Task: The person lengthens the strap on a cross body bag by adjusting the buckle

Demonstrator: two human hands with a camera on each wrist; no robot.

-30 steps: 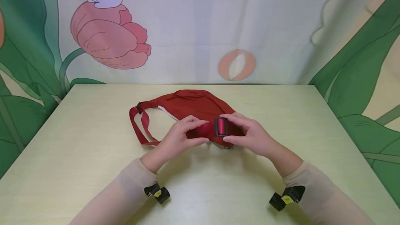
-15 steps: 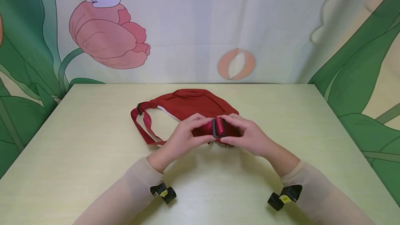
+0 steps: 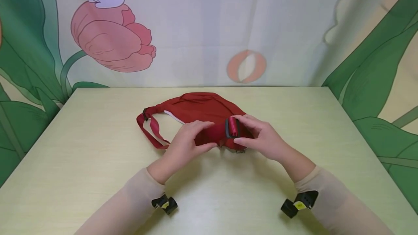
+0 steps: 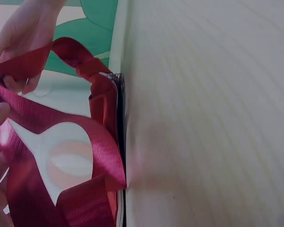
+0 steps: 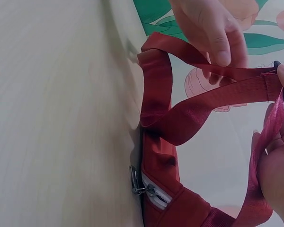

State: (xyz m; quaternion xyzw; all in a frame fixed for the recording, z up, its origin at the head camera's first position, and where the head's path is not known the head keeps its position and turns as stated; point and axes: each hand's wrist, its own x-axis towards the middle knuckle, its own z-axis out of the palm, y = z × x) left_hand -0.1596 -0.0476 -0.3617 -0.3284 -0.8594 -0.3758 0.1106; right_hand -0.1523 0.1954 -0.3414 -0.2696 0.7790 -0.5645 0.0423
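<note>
A red waist bag (image 3: 205, 106) lies on the table, its red webbing strap (image 5: 191, 116) looped up in front. My right hand (image 3: 262, 137) pinches a black slide buckle (image 3: 227, 129) between thumb and fingers. A turn of strap bulges through that buckle. To its left, my left hand (image 3: 187, 139) holds the strap, thumb below and fingers above. In the right wrist view the strap passes between the left hand's thumb (image 5: 221, 49) and fingers. Part of the bag is hidden behind both hands.
The pale wooden table (image 3: 91, 162) extends around the bag. More strap loops to the left, near a second black buckle (image 3: 145, 113). A metal zipper pull (image 5: 135, 182) hangs at the bag's edge. Behind the table hangs a printed curtain (image 3: 183, 28).
My left hand moved in toward the buckle, then drew back left along the strap. My right hand shifted slightly left, then back right, and the buckle now sits a little higher and tilted.
</note>
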